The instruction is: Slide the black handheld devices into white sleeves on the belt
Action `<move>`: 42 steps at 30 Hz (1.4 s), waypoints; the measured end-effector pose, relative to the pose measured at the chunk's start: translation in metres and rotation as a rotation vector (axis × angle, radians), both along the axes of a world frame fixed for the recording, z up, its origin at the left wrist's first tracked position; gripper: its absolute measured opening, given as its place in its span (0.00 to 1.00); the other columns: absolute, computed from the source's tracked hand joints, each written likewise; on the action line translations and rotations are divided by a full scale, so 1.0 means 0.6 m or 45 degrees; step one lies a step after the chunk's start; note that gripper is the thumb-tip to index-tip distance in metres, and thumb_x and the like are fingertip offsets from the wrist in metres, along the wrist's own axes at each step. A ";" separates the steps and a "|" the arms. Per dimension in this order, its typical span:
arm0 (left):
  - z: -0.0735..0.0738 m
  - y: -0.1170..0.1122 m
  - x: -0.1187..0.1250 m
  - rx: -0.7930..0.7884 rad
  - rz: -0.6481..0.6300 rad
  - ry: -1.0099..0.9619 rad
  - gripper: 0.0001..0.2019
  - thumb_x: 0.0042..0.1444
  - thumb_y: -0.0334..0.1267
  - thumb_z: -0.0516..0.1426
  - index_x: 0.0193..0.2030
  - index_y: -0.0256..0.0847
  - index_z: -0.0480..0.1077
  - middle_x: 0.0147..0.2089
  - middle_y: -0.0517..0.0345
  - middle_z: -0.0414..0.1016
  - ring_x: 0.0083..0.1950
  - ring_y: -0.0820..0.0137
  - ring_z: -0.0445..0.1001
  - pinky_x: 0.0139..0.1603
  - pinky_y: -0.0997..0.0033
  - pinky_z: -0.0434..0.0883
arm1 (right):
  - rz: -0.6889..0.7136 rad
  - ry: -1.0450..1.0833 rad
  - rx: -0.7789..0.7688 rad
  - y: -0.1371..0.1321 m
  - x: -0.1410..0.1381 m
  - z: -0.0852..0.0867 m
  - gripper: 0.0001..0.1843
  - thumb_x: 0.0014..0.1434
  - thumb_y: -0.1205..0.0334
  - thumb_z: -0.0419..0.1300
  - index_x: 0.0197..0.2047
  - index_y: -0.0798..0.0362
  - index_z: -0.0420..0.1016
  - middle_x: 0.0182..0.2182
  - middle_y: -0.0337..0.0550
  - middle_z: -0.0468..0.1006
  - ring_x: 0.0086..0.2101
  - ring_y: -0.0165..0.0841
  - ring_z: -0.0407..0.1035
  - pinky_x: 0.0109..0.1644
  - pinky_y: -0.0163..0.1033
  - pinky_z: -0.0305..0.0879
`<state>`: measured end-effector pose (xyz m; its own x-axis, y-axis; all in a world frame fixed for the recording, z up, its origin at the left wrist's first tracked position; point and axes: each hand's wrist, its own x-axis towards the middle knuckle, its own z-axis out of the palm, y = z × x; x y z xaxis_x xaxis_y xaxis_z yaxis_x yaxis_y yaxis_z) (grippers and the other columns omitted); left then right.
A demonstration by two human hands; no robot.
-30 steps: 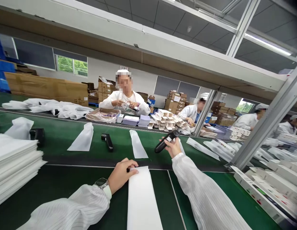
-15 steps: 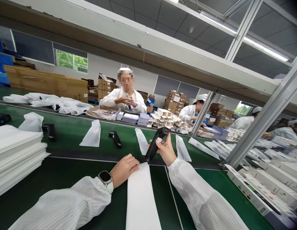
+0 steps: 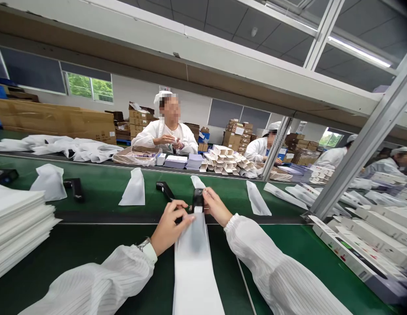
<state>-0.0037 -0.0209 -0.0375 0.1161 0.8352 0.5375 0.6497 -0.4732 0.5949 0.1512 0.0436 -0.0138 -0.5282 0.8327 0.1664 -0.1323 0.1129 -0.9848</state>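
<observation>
A long white foam pouch [image 3: 195, 267] lies lengthwise on the green bench in front of me. My left hand [image 3: 169, 225] pinches its far open end, fingers closed on the edge. My right hand [image 3: 215, 205] grips a black handheld device [image 3: 197, 200] and holds it at the pouch's mouth, its lower end partly inside the pouch. Both my arms wear white striped sleeves, and a watch sits on my left wrist.
A stack of white foam pouches [image 3: 16, 223] lies at the left. The green conveyor [image 3: 101, 192] carries more pouches and black devices [image 3: 164, 190]. White boxes [image 3: 364, 245] lie at the right beside a slanted metal post [image 3: 354, 153]. Several co-workers sit across the belt.
My right hand brought the black device down from above the belt to the pouch's mouth. My left hand shifted from resting on the pouch's end to pinching it open.
</observation>
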 end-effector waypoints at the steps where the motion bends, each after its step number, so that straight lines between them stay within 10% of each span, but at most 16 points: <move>1: 0.009 0.002 0.003 -0.004 0.032 -0.075 0.12 0.51 0.41 0.50 0.21 0.39 0.63 0.43 0.57 0.58 0.47 0.66 0.58 0.50 0.65 0.56 | 0.094 -0.065 0.049 0.001 0.003 -0.001 0.15 0.48 0.48 0.53 0.31 0.52 0.62 0.23 0.33 0.65 0.24 0.25 0.64 0.31 0.34 0.63; 8: 0.043 0.016 0.015 -0.057 0.025 -0.356 0.12 0.51 0.44 0.50 0.23 0.39 0.65 0.45 0.56 0.57 0.48 0.67 0.59 0.40 0.72 0.62 | 0.769 -0.279 -0.040 -0.018 0.007 -0.011 0.16 0.41 0.54 0.61 0.28 0.59 0.70 0.24 0.39 0.70 0.30 0.30 0.66 0.38 0.38 0.61; 13: 0.006 0.010 0.007 -0.134 0.087 -0.426 0.12 0.55 0.43 0.43 0.42 0.43 0.59 0.40 0.57 0.62 0.39 0.71 0.62 0.40 0.71 0.62 | -0.020 0.059 0.084 0.049 0.012 0.006 0.23 0.48 0.43 0.50 0.29 0.57 0.68 0.24 0.44 0.71 0.25 0.31 0.67 0.31 0.38 0.63; 18: -0.027 -0.001 -0.005 -0.428 0.053 0.179 0.09 0.46 0.44 0.52 0.27 0.41 0.63 0.31 0.60 0.64 0.39 0.66 0.61 0.44 0.61 0.57 | -0.826 -0.425 0.617 0.173 0.012 0.011 0.27 0.55 0.46 0.35 0.37 0.57 0.64 0.32 0.48 0.70 0.34 0.36 0.65 0.38 0.41 0.61; 24: -0.026 0.010 -0.013 -0.687 0.038 0.201 0.06 0.40 0.39 0.56 0.26 0.41 0.65 0.30 0.61 0.65 0.42 0.62 0.62 0.47 0.59 0.54 | -0.840 -0.807 0.916 0.178 -0.070 -0.050 0.19 0.52 0.53 0.49 0.46 0.51 0.62 0.46 0.50 0.63 0.49 0.44 0.52 0.49 0.50 0.49; 30: -0.039 0.015 -0.017 -0.615 0.078 0.061 0.05 0.40 0.37 0.55 0.27 0.41 0.66 0.31 0.61 0.67 0.37 0.67 0.64 0.35 0.72 0.61 | -0.504 -1.269 1.052 0.144 -0.133 -0.096 0.18 0.49 0.58 0.53 0.45 0.46 0.62 0.37 0.47 0.68 0.40 0.42 0.63 0.39 0.46 0.58; 37: -0.030 0.004 -0.008 -0.371 -0.003 0.220 0.09 0.51 0.40 0.49 0.30 0.42 0.69 0.29 0.60 0.68 0.36 0.68 0.65 0.39 0.71 0.60 | -0.617 -0.106 0.277 0.145 -0.075 -0.052 0.28 0.49 0.63 0.51 0.53 0.49 0.45 0.34 0.42 0.69 0.36 0.34 0.67 0.40 0.42 0.62; 42: -0.029 0.002 -0.006 -0.080 -0.040 0.304 0.06 0.52 0.39 0.49 0.30 0.42 0.65 0.37 0.57 0.65 0.40 0.67 0.63 0.40 0.71 0.61 | -0.271 0.477 -0.033 0.091 -0.022 0.001 0.42 0.42 0.65 0.60 0.54 0.38 0.37 0.30 0.34 0.67 0.29 0.33 0.70 0.32 0.43 0.67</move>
<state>-0.0074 -0.0197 -0.0551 0.2601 0.8601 0.4389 0.7611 -0.4624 0.4550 0.1379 0.0985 -0.0131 -0.2511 0.9231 0.2913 -0.4577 0.1519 -0.8760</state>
